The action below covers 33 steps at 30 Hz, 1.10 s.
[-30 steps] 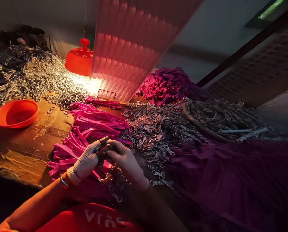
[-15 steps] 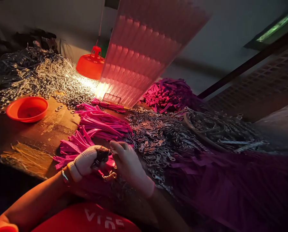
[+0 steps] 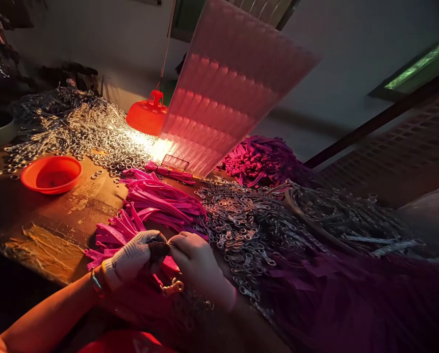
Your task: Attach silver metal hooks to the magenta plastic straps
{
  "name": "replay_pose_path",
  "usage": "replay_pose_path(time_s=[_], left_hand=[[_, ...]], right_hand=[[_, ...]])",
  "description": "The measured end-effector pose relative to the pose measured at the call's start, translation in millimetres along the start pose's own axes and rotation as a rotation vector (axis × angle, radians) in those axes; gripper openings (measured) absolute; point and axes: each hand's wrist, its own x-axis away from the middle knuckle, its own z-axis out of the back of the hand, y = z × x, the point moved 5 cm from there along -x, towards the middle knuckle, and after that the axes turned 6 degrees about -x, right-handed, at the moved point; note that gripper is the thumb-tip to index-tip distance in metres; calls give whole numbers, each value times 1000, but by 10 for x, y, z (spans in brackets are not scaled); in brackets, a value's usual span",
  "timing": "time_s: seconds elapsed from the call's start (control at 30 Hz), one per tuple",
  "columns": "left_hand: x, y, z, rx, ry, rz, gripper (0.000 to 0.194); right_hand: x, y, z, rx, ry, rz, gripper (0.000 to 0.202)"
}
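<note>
My left hand (image 3: 133, 256), in a white dotted glove with dark fingertips, is closed on a pink strap (image 3: 170, 264). Below it dangles a metal snap hook (image 3: 173, 287), seemingly on the strap's end. My right hand (image 3: 199, 264), in a pale glove, pinches at the left fingertips; whatever small thing lies between the two hands is too hidden to name. Just beyond the hands, a bundle of pink straps (image 3: 164, 198) lies on the wooden table (image 3: 94, 196). To the right of them spreads a heap of metal snap hooks (image 3: 237, 215).
An orange bowl (image 3: 52, 175) stands at the left, in front of a pile of metal rings and hooks (image 3: 90, 130). A red lamp (image 3: 148, 113) hangs beside a translucent ribbed panel (image 3: 219, 98). More purple-pink straps (image 3: 267, 157) are piled behind; dark purple straps (image 3: 344, 294) cover the right.
My right fingertips have closed in to meet those of my left hand. The camera has tilted up a little, so the scene sits lower and further right.
</note>
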Motion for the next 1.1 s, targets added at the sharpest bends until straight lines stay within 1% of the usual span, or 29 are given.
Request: replay_pose_path(time_s=[0.07, 0.13, 0.17, 0.27, 0.37, 0.43, 0.53, 0.57, 0.63, 0.7, 0.77, 0.8, 0.83, 0.9, 1.0, 1.1], left_hand=[[-40, -58, 90, 143, 64, 22, 23], [-75, -141, 191, 253, 109, 35, 17], [-87, -180, 243, 285, 120, 38, 15], [-103, -267, 400, 316, 148, 64, 13], [-133, -278, 563, 359, 216, 76, 17], [-186, -256, 680, 443, 277, 27, 22], [-287, -258, 864, 515, 377, -49, 34], [-313, -277, 917, 513, 405, -51, 36], [-342, -332, 995, 497, 450, -15, 41], [-347, -378, 1030, 472, 459, 31, 47], [-348, -407, 1040, 452, 449, 62, 52], [-354, -414, 1039, 443, 435, 67, 53], [-361, -421, 1040, 435, 426, 71, 52], [-372, -433, 1054, 435, 435, 62, 48], [-356, -416, 1075, 504, 461, 6, 42], [-309, -350, 1038, 564, 423, -13, 34]], right_hand=[[-84, -85, -35, 134, 88, 82, 18], [-171, -160, -79, 207, 115, 150, 18], [-216, -176, -105, 190, 90, 149, 18], [-341, -158, -185, 60, -40, 65, 23], [-494, -125, -285, 66, -111, 100, 28], [-670, -11, -384, 48, -108, 81, 30], [-1026, 297, -572, 7, -45, -49, 30], [-1141, 402, -639, 28, -20, -84, 29], [-1317, 565, -779, 86, -10, -113, 28], [-1392, 661, -886, 117, -22, -120, 25], [-1365, 686, -917, 135, -11, -120, 18], [-1323, 673, -900, 131, 8, -115, 15], [-1268, 644, -866, 104, 32, -105, 15], [-1134, 542, -784, -43, 52, -58, 17], [-909, 337, -704, -326, -26, 1, 24], [-695, 200, -655, -478, -92, -63, 27]])
